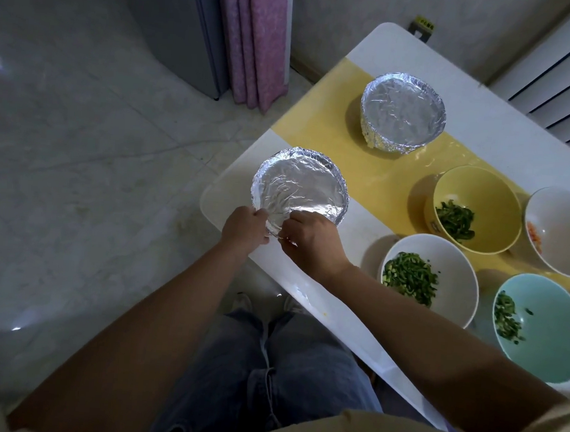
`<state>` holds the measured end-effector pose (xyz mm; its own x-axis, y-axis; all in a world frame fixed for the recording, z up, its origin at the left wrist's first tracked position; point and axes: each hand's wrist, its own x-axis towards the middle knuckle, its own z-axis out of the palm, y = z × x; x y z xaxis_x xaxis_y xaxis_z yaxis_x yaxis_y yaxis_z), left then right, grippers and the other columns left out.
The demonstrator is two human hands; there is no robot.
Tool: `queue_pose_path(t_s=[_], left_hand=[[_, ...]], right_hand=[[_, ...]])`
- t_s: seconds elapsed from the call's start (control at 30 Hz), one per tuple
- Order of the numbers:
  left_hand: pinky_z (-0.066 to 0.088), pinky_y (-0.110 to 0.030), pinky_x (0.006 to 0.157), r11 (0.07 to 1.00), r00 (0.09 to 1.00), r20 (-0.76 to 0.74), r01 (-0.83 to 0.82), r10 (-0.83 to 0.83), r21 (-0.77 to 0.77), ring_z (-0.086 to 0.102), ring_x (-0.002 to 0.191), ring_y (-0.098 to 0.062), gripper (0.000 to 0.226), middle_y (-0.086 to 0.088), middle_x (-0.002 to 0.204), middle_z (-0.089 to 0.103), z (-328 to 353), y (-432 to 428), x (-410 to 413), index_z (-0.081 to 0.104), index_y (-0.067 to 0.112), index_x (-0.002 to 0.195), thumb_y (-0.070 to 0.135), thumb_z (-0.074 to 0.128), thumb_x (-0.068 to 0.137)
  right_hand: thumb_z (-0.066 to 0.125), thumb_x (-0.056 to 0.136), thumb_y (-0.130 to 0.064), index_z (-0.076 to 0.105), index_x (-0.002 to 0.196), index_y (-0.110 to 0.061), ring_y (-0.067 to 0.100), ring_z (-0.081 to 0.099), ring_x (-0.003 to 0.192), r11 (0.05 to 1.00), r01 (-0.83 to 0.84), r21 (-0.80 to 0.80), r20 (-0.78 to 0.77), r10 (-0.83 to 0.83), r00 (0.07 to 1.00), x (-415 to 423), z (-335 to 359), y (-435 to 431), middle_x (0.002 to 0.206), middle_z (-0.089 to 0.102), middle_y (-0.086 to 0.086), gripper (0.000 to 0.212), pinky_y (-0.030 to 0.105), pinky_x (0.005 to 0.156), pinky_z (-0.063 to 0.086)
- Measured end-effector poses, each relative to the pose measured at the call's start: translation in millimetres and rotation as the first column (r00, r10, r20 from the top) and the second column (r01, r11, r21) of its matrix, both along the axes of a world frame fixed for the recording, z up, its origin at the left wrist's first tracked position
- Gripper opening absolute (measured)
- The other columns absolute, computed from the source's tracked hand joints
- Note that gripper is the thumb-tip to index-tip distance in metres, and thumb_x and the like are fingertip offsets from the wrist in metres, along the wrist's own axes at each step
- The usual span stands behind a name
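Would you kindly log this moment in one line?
left hand, right hand: pinch near rim | foil-covered dish: table corner

Glossy grey tile floor (77, 174) with small light glare spots. Grey fridge-like unit (175, 29) stands at the far side, with a pink curtain (255, 38) just beside it. White table (360, 228) with yellow band (317, 123) sits against a pale wall (351, 14). White slatted panel (562, 90) at right.
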<state>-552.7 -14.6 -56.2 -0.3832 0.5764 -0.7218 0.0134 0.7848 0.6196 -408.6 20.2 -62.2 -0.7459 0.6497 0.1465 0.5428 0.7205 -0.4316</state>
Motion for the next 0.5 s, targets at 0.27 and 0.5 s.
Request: queue_pose_path(t_s=[0.27, 0.5], left_hand=[[0.028, -0.012, 0.038, 0.993, 0.995, 0.068, 0.082, -0.077, -0.084, 0.048, 0.052, -0.019, 0.023, -0.017, 0.075, 0.047, -1, 3, 4, 0.041, 0.003, 0.076, 0.01, 0.042, 0.099], [0.035, -0.014, 0.043, 0.997, 0.997, 0.068, 0.047, -0.044, -0.055, 0.053, 0.038, -0.013, 0.027, -0.011, 0.061, 0.05, -3, 3, 0, 0.048, 0.004, 0.07, 0.01, 0.05, 0.095]], right_hand=[[0.063, 0.063, -0.002, 0.061, 0.057, -0.007, 0.03, 0.054, 0.048, 0.999, 0.045, -0.012, 0.01, -0.045, 0.999, -9, 2, -4, 0.056, 0.054, 0.007, 0.008, 0.025, 0.045, 0.041], [0.079, 0.055, 0.0, 0.063, 0.058, -0.008, 0.029, 0.054, 0.047, 0.996, 0.092, 0.003, 0.013, -0.092, 0.996, -17, 7, -2, 0.055, 0.055, 0.006, 0.019, 0.019, 0.05, 0.029]])
